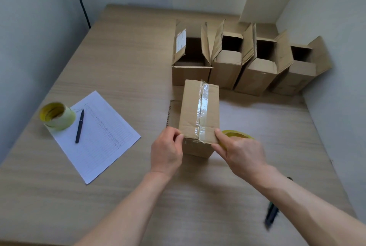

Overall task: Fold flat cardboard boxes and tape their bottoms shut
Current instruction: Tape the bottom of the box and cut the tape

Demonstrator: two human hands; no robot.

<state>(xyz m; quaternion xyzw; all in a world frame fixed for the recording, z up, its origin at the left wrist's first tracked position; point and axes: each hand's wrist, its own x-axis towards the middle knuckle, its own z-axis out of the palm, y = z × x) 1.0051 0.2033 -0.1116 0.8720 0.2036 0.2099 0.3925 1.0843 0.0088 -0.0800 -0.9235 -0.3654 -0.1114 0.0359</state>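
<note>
My left hand [166,151], fingers curled, pinches the near left corner of the box [200,115]. The box stands bottom up mid-table [122,67], clear tape [203,111] along its seam. My right hand [240,153] grips the tape roll [237,134] against the box's near right corner.

At frame centre a taped box [200,115] stands on the desk [122,63]. The left hand [166,152] pinches its near edge; the right hand [239,154] grips a tape roll [237,134]. Four open boxes [245,57] line the upper right.
</note>
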